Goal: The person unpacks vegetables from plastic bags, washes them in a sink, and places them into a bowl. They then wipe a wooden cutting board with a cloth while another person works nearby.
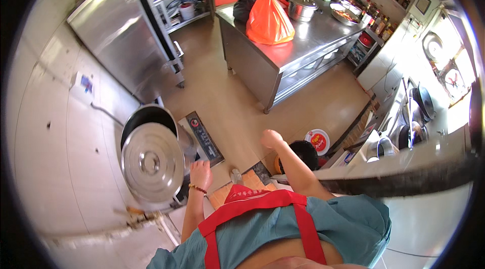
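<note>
My left hand [201,174], with a beaded bracelet at the wrist, is loosely curled beside a large steel stockpot [130,125]. The pot's round metal lid [151,166] lies aslant over its mouth, leaving a dark gap. Whether the hand touches anything is not clear. My right hand [272,139] is curled in the air over the floor, with no object visible in it. Near its forearm are a black-topped thing [304,154] and a round white lid with a red centre [318,142]. An induction cooker's control panel [204,138] shows between the hands.
Ahead stands a steel worktable [250,66] bearing an orange plastic bag [269,23], a lidded steel pot [302,8] and a pan of food [345,15]. A steel refrigerator [117,30] is at the left. Woks [424,100] stand by a sink area at the right.
</note>
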`<state>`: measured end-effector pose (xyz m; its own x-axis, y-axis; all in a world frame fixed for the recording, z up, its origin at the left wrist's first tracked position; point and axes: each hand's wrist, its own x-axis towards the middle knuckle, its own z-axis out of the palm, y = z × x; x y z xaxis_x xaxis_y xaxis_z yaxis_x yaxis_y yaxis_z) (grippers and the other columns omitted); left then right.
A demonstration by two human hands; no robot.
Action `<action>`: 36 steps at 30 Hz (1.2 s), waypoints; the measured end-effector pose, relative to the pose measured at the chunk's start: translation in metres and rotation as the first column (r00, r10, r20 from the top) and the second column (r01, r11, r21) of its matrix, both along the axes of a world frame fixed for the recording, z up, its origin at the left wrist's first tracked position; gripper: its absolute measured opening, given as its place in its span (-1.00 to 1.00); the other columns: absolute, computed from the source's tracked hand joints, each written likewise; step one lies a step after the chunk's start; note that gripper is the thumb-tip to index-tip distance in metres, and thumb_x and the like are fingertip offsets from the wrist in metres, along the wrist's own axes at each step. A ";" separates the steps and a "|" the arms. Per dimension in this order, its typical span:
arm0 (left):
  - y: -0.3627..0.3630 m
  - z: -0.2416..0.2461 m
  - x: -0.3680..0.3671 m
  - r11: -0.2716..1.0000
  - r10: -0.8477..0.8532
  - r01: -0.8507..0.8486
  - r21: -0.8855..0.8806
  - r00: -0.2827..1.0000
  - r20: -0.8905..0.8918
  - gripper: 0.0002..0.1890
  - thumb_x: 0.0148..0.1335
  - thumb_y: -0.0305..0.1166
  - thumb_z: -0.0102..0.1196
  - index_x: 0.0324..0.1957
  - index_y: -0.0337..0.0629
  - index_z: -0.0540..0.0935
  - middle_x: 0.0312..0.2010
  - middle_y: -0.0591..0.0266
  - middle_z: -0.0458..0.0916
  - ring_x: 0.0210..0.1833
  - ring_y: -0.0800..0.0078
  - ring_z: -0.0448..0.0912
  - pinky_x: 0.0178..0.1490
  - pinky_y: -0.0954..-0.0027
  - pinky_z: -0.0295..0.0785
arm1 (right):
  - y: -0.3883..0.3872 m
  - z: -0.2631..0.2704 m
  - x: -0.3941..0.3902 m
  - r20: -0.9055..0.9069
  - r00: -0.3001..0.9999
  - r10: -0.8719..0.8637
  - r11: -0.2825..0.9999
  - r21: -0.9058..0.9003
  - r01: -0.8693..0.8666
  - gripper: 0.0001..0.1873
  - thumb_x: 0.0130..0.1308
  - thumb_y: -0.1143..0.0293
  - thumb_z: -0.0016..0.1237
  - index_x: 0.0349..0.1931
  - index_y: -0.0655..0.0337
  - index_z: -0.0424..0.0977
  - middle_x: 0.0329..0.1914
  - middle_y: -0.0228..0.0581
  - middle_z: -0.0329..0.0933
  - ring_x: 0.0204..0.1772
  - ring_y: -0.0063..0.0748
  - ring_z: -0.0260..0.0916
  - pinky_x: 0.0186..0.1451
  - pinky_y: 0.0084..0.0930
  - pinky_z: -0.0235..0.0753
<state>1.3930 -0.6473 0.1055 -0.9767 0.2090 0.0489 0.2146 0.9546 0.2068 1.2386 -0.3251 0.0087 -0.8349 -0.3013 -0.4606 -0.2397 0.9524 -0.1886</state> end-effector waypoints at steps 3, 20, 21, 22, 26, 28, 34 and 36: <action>-0.002 0.021 -0.092 0.987 -0.135 0.138 0.088 0.990 -0.032 -0.69 0.02 -0.46 0.11 -0.12 -0.27 0.52 -0.20 0.09 0.55 -0.05 0.12 0.47 0.09 0.15 0.31 | 0.015 0.015 -0.064 0.103 0.968 0.229 0.923 0.292 -0.250 -0.73 0.09 0.32 -0.06 -0.29 0.26 0.62 -0.16 -0.01 0.59 -0.10 -0.07 0.56 -0.15 -0.18 0.57; 0.006 0.021 -0.410 0.950 -0.268 0.301 -0.087 0.924 0.272 -0.65 0.03 -0.39 0.13 -0.08 -0.23 0.54 -0.22 0.04 0.58 -0.06 0.08 0.52 0.02 0.13 0.41 | 0.170 0.021 -0.248 -0.142 0.953 0.268 0.927 0.306 -0.215 -0.72 0.22 0.17 -0.09 -0.40 0.17 0.56 -0.36 -0.08 0.55 -0.23 -0.22 0.53 -0.22 -0.33 0.53; 0.006 0.022 -0.428 0.947 -0.274 0.309 -0.093 0.923 0.272 -0.65 0.04 -0.39 0.13 -0.08 -0.22 0.54 -0.21 0.03 0.58 -0.06 0.08 0.52 0.03 0.13 0.41 | 0.177 0.035 -0.271 -0.223 0.957 0.184 0.931 0.353 -0.097 -0.69 0.29 0.16 -0.15 -0.31 0.19 0.56 -0.34 -0.03 0.53 -0.20 -0.17 0.51 -0.18 -0.30 0.52; 0.011 0.024 -0.452 0.946 -0.267 0.307 -0.105 0.920 0.287 -0.65 0.04 -0.39 0.13 -0.08 -0.22 0.54 -0.21 0.03 0.58 -0.06 0.07 0.51 0.03 0.13 0.41 | 0.185 0.053 -0.294 -0.141 0.933 -0.331 0.942 0.011 0.336 -0.69 0.26 0.16 -0.09 -0.24 0.22 0.54 -0.29 0.00 0.55 -0.18 -0.10 0.52 -0.13 -0.24 0.52; 0.032 0.030 -0.528 0.953 -0.280 0.300 -0.047 0.928 0.245 -0.62 0.06 -0.40 0.12 -0.03 -0.26 0.51 -0.15 0.03 0.56 -0.02 0.05 0.49 0.10 0.14 0.37 | 0.191 0.128 -0.378 -0.234 0.619 -0.749 0.658 -0.363 0.659 -0.61 0.19 0.21 0.01 -0.04 0.27 0.48 -0.16 0.10 0.55 -0.09 0.08 0.52 -0.02 -0.17 0.51; 0.044 0.033 -0.566 0.949 -0.313 0.314 0.026 0.932 0.185 -0.60 0.07 -0.41 0.12 -0.01 -0.27 0.50 -0.12 0.03 0.54 0.00 0.06 0.47 0.12 0.14 0.35 | 0.181 0.165 -0.420 -0.262 0.512 -0.818 0.556 -0.589 0.587 -0.63 0.19 0.26 0.00 -0.04 0.26 0.47 -0.14 0.10 0.54 -0.06 0.11 0.49 0.00 -0.16 0.49; 0.084 0.044 -0.683 0.847 -0.500 0.498 0.189 0.865 -0.036 -0.57 0.05 -0.45 0.14 0.02 -0.29 0.48 -0.02 0.05 0.48 0.08 0.09 0.41 0.15 0.11 0.33 | 0.134 0.236 -0.504 -0.464 0.388 -0.796 0.562 -0.805 0.190 -0.67 0.20 0.39 0.03 -0.02 0.28 0.47 -0.13 0.07 0.53 0.00 0.05 0.47 0.09 -0.30 0.44; 0.099 0.054 -0.730 0.792 -0.541 0.554 0.255 0.831 -0.126 -0.56 0.03 -0.47 0.16 0.02 -0.30 0.47 0.01 0.05 0.46 0.11 0.10 0.39 0.18 0.10 0.31 | 0.120 0.248 -0.521 -0.486 0.365 -0.794 0.554 -0.826 0.104 -0.68 0.20 0.45 0.03 -0.02 0.28 0.47 -0.13 0.06 0.54 0.00 0.03 0.47 0.09 -0.33 0.44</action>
<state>0.6629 -0.5484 0.1596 -0.6980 0.6805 0.2230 0.6996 0.5816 0.4151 0.7175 -0.2055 0.2568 -0.7621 0.3804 0.5238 -0.1632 0.6701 -0.7241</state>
